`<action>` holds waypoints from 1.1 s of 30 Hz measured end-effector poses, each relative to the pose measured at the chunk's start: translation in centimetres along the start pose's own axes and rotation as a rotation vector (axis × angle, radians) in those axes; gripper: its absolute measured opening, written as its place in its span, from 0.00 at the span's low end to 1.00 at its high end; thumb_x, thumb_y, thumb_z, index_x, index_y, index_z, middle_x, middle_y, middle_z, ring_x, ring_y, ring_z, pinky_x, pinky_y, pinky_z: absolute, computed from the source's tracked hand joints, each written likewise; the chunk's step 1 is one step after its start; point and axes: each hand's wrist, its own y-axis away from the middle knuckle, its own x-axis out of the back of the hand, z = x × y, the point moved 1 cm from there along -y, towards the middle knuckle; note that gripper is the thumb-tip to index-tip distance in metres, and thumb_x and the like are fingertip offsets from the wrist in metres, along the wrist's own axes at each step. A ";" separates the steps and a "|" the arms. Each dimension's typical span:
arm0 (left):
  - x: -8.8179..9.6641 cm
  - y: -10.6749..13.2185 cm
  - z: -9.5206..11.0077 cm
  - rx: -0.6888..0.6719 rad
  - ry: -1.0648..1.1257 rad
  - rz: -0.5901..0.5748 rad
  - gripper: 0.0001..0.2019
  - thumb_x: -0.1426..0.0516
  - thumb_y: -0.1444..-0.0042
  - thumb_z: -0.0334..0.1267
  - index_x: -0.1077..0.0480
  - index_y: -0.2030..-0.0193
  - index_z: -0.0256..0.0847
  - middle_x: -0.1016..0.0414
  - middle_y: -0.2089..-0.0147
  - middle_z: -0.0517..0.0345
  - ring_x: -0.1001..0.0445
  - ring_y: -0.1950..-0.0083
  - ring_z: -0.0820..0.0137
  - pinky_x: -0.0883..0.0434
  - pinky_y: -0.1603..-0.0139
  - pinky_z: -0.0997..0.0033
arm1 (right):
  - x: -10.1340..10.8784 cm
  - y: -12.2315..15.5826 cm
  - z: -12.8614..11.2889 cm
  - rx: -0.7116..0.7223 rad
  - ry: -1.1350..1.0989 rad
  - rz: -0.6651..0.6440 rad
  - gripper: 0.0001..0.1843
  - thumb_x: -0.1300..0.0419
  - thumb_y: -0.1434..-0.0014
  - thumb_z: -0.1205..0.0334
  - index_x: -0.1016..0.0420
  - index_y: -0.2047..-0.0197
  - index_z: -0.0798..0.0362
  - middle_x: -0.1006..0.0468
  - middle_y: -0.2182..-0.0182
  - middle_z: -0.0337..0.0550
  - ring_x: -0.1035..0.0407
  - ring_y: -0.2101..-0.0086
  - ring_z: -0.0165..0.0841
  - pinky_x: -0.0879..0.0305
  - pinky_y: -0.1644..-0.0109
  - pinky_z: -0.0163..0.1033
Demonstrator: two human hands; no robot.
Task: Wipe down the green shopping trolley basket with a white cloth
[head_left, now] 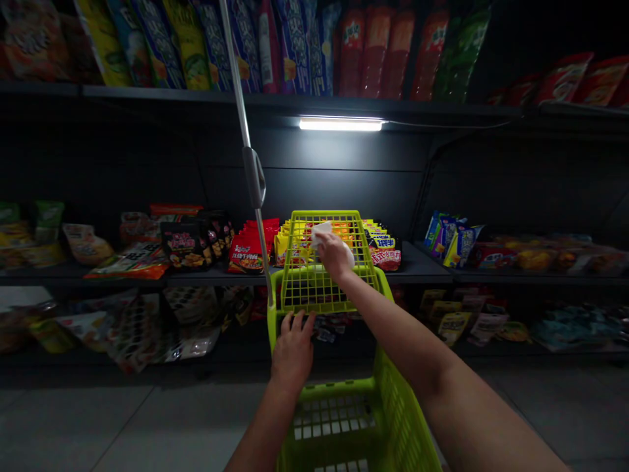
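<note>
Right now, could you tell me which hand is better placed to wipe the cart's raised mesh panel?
Right, probably: the right hand holds a white cloth against the mesh panel, while the left hand grips the cart rim lower down.

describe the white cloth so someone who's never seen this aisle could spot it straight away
Find the lime-green shopping cart before the dark snack shelves. On its upright mesh panel, the right hand presses a crumpled white cloth. Unlike the printed, colourful packets behind it, it is plain white.

cart [344, 419] stands before snack shelf [196, 272], pole [248, 151] at its left.
</note>
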 end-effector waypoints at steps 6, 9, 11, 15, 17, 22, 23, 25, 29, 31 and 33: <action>0.0 -0.1 0.1 -0.017 0.008 -0.005 0.33 0.46 0.44 0.25 0.37 0.31 0.47 0.34 0.33 0.53 0.41 0.32 0.53 0.32 0.35 0.55 | -2.4 1.9 -4.5 0.695 -0.055 -0.348 0.15 0.43 0.31 0.62 0.24 0.44 0.41 0.24 0.44 0.37 0.31 0.49 0.34 0.35 0.43 0.39; 0.1 -0.1 0.0 -0.022 0.019 -0.010 0.34 0.45 0.45 0.24 0.38 0.30 0.47 0.35 0.33 0.52 0.42 0.32 0.53 0.32 0.36 0.55 | -1.2 -0.9 -2.3 0.583 0.082 -0.273 0.18 0.47 0.31 0.68 0.26 0.41 0.45 0.24 0.43 0.42 0.33 0.48 0.38 0.35 0.42 0.44; 0.0 -0.2 0.0 -0.022 0.025 -0.014 0.35 0.45 0.46 0.24 0.38 0.30 0.47 0.35 0.33 0.52 0.42 0.31 0.53 0.31 0.36 0.55 | -0.5 -3.3 -0.7 0.335 0.135 -0.146 0.20 0.50 0.31 0.69 0.27 0.40 0.48 0.25 0.43 0.46 0.33 0.47 0.41 0.36 0.41 0.47; -0.3 -0.3 -0.1 -0.021 0.016 -0.008 0.34 0.45 0.45 0.25 0.38 0.30 0.48 0.35 0.33 0.53 0.43 0.31 0.53 0.32 0.36 0.55 | -0.9 -5.5 -0.5 0.151 0.098 -0.036 0.22 0.53 0.30 0.68 0.33 0.36 0.51 0.30 0.38 0.49 0.37 0.41 0.42 0.39 0.37 0.50; -0.5 -0.2 -0.2 -0.021 0.006 0.000 0.35 0.45 0.45 0.25 0.39 0.30 0.47 0.35 0.33 0.52 0.43 0.31 0.53 0.32 0.36 0.54 | -1.2 -5.3 -0.6 0.332 0.098 -0.093 0.24 0.51 0.31 0.69 0.34 0.34 0.47 0.35 0.34 0.43 0.43 0.36 0.42 0.44 0.33 0.52; -0.5 0.1 -0.4 -0.016 -0.016 0.051 0.34 0.45 0.45 0.25 0.38 0.30 0.48 0.35 0.32 0.53 0.43 0.30 0.53 0.30 0.37 0.55 | 1.7 -3.9 5.4 0.171 0.184 -0.052 0.27 0.49 0.34 0.71 0.32 0.35 0.41 0.31 0.35 0.41 0.37 0.41 0.44 0.41 0.37 0.54; -0.5 0.1 -0.3 -0.017 -0.016 0.057 0.34 0.45 0.45 0.25 0.38 0.30 0.49 0.35 0.32 0.53 0.43 0.30 0.54 0.30 0.37 0.55 | 2.5 -3.8 6.9 0.091 0.190 -0.023 0.25 0.48 0.33 0.70 0.30 0.37 0.42 0.29 0.37 0.43 0.35 0.43 0.45 0.39 0.39 0.54; -0.5 0.0 0.0 -0.012 -0.011 0.065 0.33 0.45 0.44 0.26 0.38 0.31 0.50 0.35 0.32 0.54 0.43 0.30 0.54 0.29 0.38 0.56 | 3.5 -4.1 8.6 -0.059 0.177 0.050 0.22 0.49 0.33 0.69 0.27 0.39 0.45 0.25 0.41 0.46 0.34 0.45 0.45 0.38 0.40 0.53; -0.5 -0.1 1.0 -0.024 0.014 0.060 0.33 0.46 0.44 0.25 0.37 0.31 0.49 0.34 0.33 0.54 0.42 0.30 0.54 0.29 0.38 0.55 | 1.7 -6.2 5.3 -0.036 0.065 0.083 0.27 0.53 0.32 0.72 0.32 0.34 0.47 0.26 0.40 0.44 0.34 0.42 0.39 0.39 0.36 0.47; -0.3 0.0 1.4 -0.038 0.025 0.049 0.33 0.46 0.45 0.25 0.36 0.32 0.47 0.33 0.34 0.53 0.41 0.31 0.54 0.31 0.36 0.54 | -0.1 -7.4 1.8 0.237 0.052 -0.028 0.28 0.51 0.33 0.71 0.34 0.33 0.45 0.31 0.35 0.39 0.39 0.37 0.37 0.44 0.32 0.45; -0.2 0.0 1.6 -0.035 0.023 0.033 0.34 0.46 0.46 0.25 0.36 0.32 0.48 0.33 0.34 0.53 0.40 0.31 0.54 0.31 0.35 0.54 | -1.1 -8.2 -0.6 0.435 0.102 -0.132 0.27 0.47 0.34 0.70 0.32 0.34 0.42 0.35 0.33 0.37 0.44 0.33 0.39 0.48 0.30 0.47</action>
